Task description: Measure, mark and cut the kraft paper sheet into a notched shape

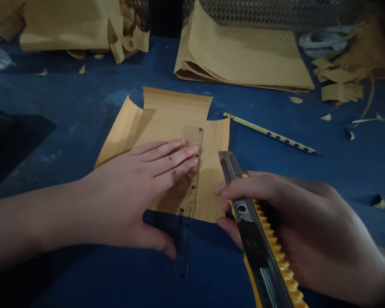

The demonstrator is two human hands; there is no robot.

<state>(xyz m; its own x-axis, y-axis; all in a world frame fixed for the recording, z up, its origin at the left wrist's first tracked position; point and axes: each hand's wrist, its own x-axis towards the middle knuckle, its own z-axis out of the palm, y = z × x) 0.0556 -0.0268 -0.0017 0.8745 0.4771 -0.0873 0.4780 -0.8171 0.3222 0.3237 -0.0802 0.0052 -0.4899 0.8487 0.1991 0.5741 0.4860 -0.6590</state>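
Fingers stretched out, my left hand (150, 171) lies flat over a clear plastic ruler (192, 188), pressing on it. Beneath the ruler is a sheet of brown paper (173, 115) with corners cut out and its flaps folded up along the sides and far edge. The ruler's near end reaches past the paper over the blue surface. In my right hand (295, 218) is a yellow and black utility knife (250, 231), its tip pointing away from me beside the paper's right edge. My right fingertips are close to that edge; whether they touch it I cannot tell.
A pencil (272, 133) lies right of the paper on the blue table (99, 94). Folded brown paper (244, 55) is at the back, more brown paper (67, 25) at the back left. Paper scraps (342, 81) and a pale roll (327, 40) lie at the back right.
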